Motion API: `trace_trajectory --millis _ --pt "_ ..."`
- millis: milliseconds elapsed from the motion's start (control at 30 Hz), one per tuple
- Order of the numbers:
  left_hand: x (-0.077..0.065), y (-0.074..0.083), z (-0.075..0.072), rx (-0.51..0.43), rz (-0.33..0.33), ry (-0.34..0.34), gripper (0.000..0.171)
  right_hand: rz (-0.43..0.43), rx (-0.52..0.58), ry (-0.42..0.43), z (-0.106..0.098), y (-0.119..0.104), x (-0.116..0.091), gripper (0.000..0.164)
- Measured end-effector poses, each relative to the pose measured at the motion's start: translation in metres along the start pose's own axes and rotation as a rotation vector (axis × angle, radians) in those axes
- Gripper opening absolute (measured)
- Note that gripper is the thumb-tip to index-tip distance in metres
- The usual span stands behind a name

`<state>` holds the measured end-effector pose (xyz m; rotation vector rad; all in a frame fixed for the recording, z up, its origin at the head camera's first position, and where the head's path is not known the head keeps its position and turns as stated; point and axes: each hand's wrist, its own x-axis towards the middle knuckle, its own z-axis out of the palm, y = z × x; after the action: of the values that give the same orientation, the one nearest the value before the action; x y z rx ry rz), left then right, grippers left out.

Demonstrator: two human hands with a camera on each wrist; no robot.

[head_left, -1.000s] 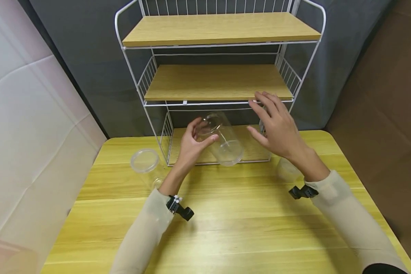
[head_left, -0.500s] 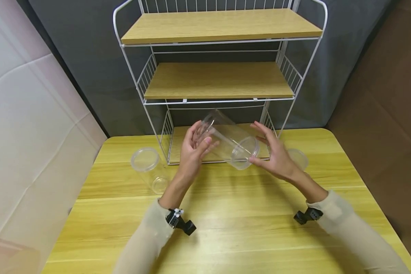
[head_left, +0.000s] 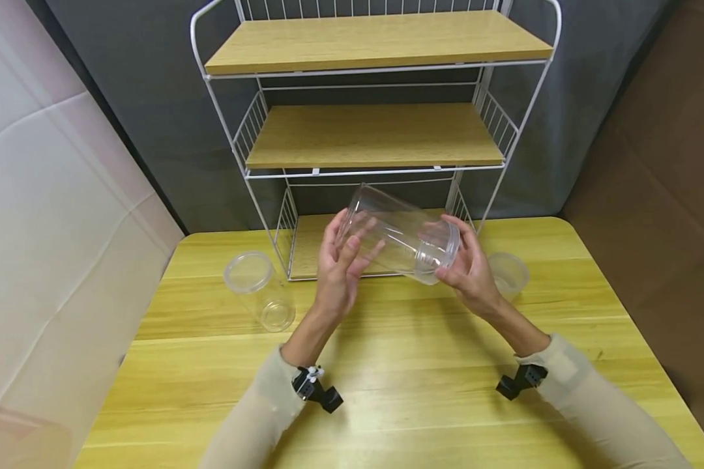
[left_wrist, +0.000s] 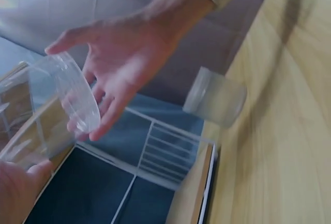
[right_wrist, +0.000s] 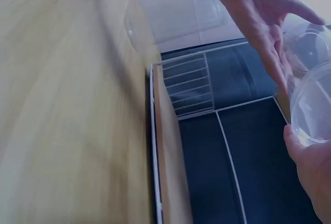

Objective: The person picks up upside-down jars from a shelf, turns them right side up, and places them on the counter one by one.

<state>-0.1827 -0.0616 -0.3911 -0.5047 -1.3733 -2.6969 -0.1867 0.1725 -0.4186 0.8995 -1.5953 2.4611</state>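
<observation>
A clear cylindrical jar is held tilted, nearly on its side, in front of the rack's lowest shelf. My left hand grips its upper left end, fingers behind and thumb in front. At the lower right end, my right hand holds the thick clear rim, which looks like a lid. The left wrist view shows that rimmed end against the right hand's fingers. Both hands appear in the right wrist view, with the left hand at the far end of the jar.
Another clear jar stands on the table to the left. A shorter clear container sits behind the right hand. The white wire rack with wooden shelves stands at the back of the wooden table.
My right hand has come down from beside the middle shelf and taken hold of the jar's rimmed end. The jar has swung from steeply tilted to nearly horizontal, its rimmed end moving right.
</observation>
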Motion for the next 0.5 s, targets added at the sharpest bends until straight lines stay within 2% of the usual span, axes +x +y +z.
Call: trace_trajectory --millis 67,167,367,500 --pt "-0.001 0.002 -0.004 0.041 0.003 -0.037 0.123 0.007 -0.006 -0.008 -0.003 -0.003 0.002 0.089" --pt "-0.001 0.007 -0.012 0.168 0.036 -0.083 0.123 0.028 -0.059 -0.015 -0.009 -0.011 0.005 0.085" --pt "0.002 0.021 -0.031 0.546 0.163 -0.172 0.100 0.062 -0.239 -0.059 -0.018 -0.031 0.010 0.091" --pt "0.006 0.030 -0.038 0.824 0.255 -0.269 0.097 0.077 -0.440 -0.104 -0.022 -0.046 0.015 0.097"
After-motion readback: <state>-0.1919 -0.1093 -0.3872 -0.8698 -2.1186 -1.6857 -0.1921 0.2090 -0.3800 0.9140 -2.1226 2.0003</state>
